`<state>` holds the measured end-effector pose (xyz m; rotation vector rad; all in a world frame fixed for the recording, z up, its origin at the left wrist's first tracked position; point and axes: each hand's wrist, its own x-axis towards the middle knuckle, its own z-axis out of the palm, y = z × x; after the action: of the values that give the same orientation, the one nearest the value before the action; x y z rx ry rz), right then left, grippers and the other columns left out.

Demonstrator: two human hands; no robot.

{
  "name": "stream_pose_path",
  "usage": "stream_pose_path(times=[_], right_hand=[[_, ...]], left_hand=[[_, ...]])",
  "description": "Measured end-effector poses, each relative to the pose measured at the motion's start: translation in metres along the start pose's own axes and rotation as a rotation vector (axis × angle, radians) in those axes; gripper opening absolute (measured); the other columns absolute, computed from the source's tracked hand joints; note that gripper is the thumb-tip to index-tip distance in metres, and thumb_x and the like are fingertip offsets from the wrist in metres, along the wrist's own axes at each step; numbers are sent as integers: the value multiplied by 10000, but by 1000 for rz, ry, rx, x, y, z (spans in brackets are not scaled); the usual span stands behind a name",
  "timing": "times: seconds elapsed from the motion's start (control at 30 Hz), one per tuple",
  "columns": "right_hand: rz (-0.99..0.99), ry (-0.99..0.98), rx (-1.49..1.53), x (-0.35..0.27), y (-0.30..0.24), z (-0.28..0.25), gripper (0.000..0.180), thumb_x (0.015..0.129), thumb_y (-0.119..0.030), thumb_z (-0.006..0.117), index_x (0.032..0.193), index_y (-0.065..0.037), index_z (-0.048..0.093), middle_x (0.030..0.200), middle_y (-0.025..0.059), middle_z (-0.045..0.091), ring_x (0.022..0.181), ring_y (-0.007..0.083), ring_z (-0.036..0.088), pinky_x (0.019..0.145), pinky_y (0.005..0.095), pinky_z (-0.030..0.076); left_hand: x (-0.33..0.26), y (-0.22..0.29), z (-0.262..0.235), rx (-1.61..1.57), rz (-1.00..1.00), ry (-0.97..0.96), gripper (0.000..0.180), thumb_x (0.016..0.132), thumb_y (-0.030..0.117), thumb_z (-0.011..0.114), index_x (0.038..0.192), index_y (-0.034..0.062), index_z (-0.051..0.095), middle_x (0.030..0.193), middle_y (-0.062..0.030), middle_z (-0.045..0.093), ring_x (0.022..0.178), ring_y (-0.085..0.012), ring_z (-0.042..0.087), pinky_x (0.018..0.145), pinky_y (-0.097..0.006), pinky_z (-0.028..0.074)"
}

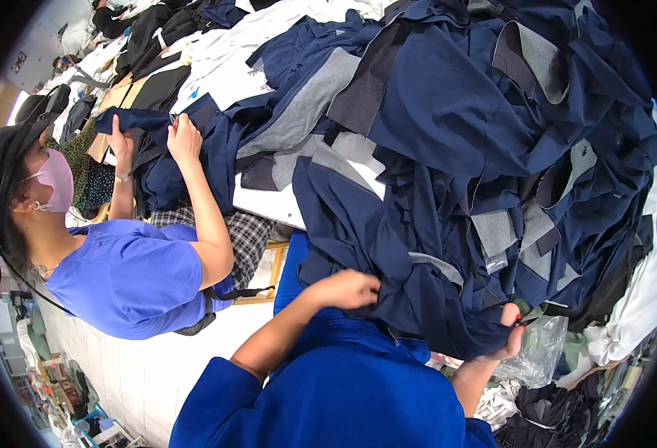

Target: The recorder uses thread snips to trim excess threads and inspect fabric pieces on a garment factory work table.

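Note:
A dark navy garment [429, 302] with grey lining is drawn across my lap from the table edge. My left hand [347, 290] is closed at its left part, fingers curled against the cloth. At its right end, my right hand [506, 340] grips the gathered fabric. A small red-handled tool [520, 320] shows by the right fingertips; its blades cannot be made out, and they may be thread snips. Cloth hides part of the right fingers. Ahead rises a large heap of navy garments [455, 112], some turned to show grey and dark inner sides.
On my left, a co-worker [131, 269] in a purple top and pink mask holds navy cloth and a small red-handled tool. Beside my right hand hangs a clear plastic bag [537, 355]. Black fabric [549, 414] lies lower right. White cloth [224, 56] covers the far table.

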<state>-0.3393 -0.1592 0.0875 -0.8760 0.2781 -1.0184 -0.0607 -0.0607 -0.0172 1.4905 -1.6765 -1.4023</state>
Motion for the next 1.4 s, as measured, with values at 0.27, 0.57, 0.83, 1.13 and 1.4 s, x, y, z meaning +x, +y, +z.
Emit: stream_pose_path(times=[0.27, 0.57, 0.83, 1.13, 1.4], right_hand=[[454, 216, -572, 10, 19, 44, 173, 893, -183, 600, 963, -30, 561, 715, -53, 492, 568, 3, 399, 488, 163, 289], [331, 116, -786, 7, 34, 42, 333, 990, -269, 428, 1164, -1, 523, 720, 38, 587, 524, 30, 436, 490, 161, 327], [172, 257, -494, 26, 40, 51, 272, 989, -241, 435, 1095, -3, 511, 692, 35, 526, 485, 49, 392, 443, 177, 289], [101, 109, -1074, 15, 38, 60, 294, 760, 14, 709, 1046, 6, 645, 734, 17, 613, 585, 17, 458, 532, 169, 375], [148, 285, -927, 13, 43, 41, 61, 826, -17, 670, 840, 28, 631, 734, 36, 654, 653, 41, 560, 595, 184, 446]], left_hand=[[13, -67, -78, 397, -421, 1314, 379, 829, 333, 615, 1084, 61, 546, 1141, -200, 516, 1077, -376, 468, 929, -440, 371], [3, -25, -91, -1196, 193, 1074, 384, 1005, 282, 382, 1264, 18, 485, 1257, -93, 530, 1121, -201, 527, 992, -314, 379], [10, 53, -52, -1291, 58, 411, 388, 949, 194, 523, 1270, -18, 471, 1232, -102, 551, 1133, -182, 527, 991, -318, 399], [28, 83, -24, -1100, -10, 51, 247, 982, 269, 471, 1053, 41, 535, 1033, 18, 555, 980, -48, 496, 867, -220, 416], [23, 105, -12, 261, 364, 742, 296, 759, 204, 723, 987, 88, 576, 1226, -137, 486, 1096, -316, 485, 933, -411, 387]])
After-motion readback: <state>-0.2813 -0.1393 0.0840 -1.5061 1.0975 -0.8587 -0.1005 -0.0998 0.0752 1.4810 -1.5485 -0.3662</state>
